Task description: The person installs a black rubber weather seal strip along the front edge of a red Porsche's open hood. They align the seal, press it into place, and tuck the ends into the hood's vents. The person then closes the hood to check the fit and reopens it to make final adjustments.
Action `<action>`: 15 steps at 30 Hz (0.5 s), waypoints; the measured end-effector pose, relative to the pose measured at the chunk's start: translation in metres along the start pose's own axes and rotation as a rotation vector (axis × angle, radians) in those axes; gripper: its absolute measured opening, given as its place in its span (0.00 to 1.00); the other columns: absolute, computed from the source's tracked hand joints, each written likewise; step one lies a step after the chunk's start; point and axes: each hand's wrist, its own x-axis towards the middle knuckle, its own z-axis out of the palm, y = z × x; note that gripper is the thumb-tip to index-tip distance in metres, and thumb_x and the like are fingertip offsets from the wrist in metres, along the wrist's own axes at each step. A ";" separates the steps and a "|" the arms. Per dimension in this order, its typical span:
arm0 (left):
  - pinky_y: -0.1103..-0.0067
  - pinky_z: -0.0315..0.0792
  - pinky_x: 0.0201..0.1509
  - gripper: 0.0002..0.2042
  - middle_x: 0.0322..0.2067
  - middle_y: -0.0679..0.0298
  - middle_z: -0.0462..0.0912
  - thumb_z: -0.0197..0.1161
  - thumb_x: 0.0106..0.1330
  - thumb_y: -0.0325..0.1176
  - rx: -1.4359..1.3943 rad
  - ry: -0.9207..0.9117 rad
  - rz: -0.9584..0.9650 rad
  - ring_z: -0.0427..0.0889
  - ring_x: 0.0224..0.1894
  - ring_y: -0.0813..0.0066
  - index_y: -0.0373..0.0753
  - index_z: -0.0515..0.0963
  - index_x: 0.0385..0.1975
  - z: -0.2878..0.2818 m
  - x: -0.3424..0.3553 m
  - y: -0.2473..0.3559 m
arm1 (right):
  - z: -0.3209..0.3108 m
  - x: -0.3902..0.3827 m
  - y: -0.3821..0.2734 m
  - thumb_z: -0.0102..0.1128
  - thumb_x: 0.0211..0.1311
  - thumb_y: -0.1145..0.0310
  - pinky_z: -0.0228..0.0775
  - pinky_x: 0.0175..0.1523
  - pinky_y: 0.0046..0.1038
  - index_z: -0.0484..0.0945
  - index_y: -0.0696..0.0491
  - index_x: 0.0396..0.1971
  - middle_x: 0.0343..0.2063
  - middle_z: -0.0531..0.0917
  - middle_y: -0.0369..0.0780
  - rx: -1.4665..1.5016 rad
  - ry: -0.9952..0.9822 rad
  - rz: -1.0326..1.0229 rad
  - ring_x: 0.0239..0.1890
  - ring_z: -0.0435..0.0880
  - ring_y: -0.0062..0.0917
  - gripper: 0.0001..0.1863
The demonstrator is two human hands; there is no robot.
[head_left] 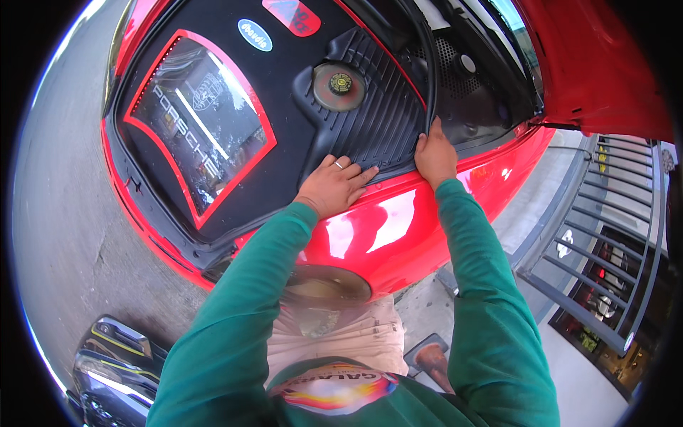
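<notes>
I lean over the open compartment of a red car point(384, 222) in the head view. My left hand point(338, 183) lies on the lower edge of a ribbed black plastic panel point(377, 124), fingers apart, a ring on one. My right hand point(434, 155) grips the black rubber seal point(429, 71) along the panel's right side, near the body's edge. In the panel is a round reservoir cap point(340, 83). To the left sit a red-framed clear window point(238, 128) with white lettering, an oval blue sticker point(255, 35) and a red sticker point(292, 16). The right fingertips are partly hidden.
The raised red lid point(605, 64) fills the upper right, above a grey metal railing point(605, 206) beside the car. Grey pavement point(78, 213) runs along the left. A glossy black object with yellow stripes point(117, 356) stands at lower left.
</notes>
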 end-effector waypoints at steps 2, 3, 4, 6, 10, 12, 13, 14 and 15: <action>0.69 0.67 0.61 0.25 0.44 0.71 0.82 0.61 0.73 0.46 0.018 -0.016 -0.023 0.76 0.51 0.69 0.50 0.77 0.69 -0.003 -0.001 0.003 | 0.000 0.001 0.004 0.50 0.75 0.60 0.79 0.55 0.51 0.58 0.64 0.75 0.52 0.85 0.59 0.009 0.018 -0.042 0.48 0.88 0.55 0.35; 0.69 0.67 0.61 0.25 0.44 0.71 0.82 0.61 0.72 0.46 0.029 -0.020 -0.039 0.76 0.51 0.69 0.50 0.77 0.69 -0.003 -0.001 0.004 | 0.001 0.001 0.007 0.50 0.75 0.60 0.79 0.54 0.51 0.58 0.65 0.75 0.52 0.85 0.59 0.026 0.028 -0.069 0.47 0.88 0.55 0.35; 0.68 0.67 0.61 0.26 0.44 0.70 0.82 0.62 0.72 0.46 0.038 -0.024 -0.053 0.75 0.51 0.68 0.50 0.77 0.69 -0.002 0.001 0.007 | 0.002 -0.003 0.013 0.50 0.75 0.60 0.79 0.54 0.51 0.57 0.65 0.75 0.51 0.85 0.59 0.022 0.000 -0.083 0.47 0.88 0.55 0.36; 0.68 0.67 0.61 0.27 0.44 0.69 0.82 0.63 0.70 0.47 0.062 -0.047 -0.134 0.75 0.52 0.67 0.49 0.78 0.68 -0.008 0.015 0.013 | -0.003 -0.008 0.017 0.50 0.74 0.61 0.80 0.52 0.52 0.55 0.67 0.75 0.50 0.86 0.59 0.028 -0.063 -0.096 0.45 0.89 0.54 0.37; 0.66 0.67 0.61 0.30 0.47 0.65 0.80 0.66 0.66 0.48 0.035 0.017 -0.104 0.75 0.53 0.64 0.43 0.76 0.67 -0.004 0.063 0.044 | -0.023 -0.013 0.005 0.51 0.75 0.56 0.82 0.49 0.48 0.51 0.68 0.76 0.44 0.88 0.56 -0.008 -0.162 -0.095 0.43 0.90 0.49 0.41; 0.66 0.67 0.61 0.31 0.49 0.65 0.80 0.65 0.66 0.50 0.068 -0.024 -0.126 0.75 0.54 0.64 0.42 0.75 0.68 0.006 0.094 0.047 | -0.020 -0.009 0.009 0.51 0.76 0.54 0.82 0.48 0.47 0.51 0.69 0.75 0.42 0.89 0.54 -0.010 -0.155 -0.123 0.41 0.91 0.49 0.41; 0.66 0.67 0.62 0.32 0.50 0.65 0.79 0.65 0.66 0.51 0.081 -0.056 -0.143 0.75 0.55 0.64 0.42 0.75 0.68 0.011 0.098 0.047 | -0.023 -0.006 0.007 0.50 0.76 0.54 0.83 0.47 0.46 0.51 0.70 0.75 0.41 0.89 0.54 0.004 -0.162 -0.136 0.41 0.91 0.49 0.41; 0.67 0.66 0.62 0.31 0.50 0.66 0.79 0.64 0.67 0.52 0.095 -0.085 -0.151 0.75 0.56 0.65 0.42 0.75 0.68 0.016 0.095 0.048 | -0.023 -0.010 0.008 0.50 0.76 0.54 0.83 0.47 0.46 0.52 0.70 0.75 0.41 0.89 0.54 0.010 -0.183 -0.147 0.40 0.91 0.49 0.41; 0.68 0.66 0.63 0.31 0.51 0.66 0.80 0.63 0.68 0.53 0.109 -0.106 -0.147 0.74 0.56 0.66 0.43 0.75 0.68 0.016 0.096 0.047 | -0.024 -0.012 0.010 0.50 0.76 0.54 0.83 0.47 0.46 0.52 0.70 0.75 0.40 0.89 0.54 0.002 -0.198 -0.137 0.40 0.91 0.48 0.41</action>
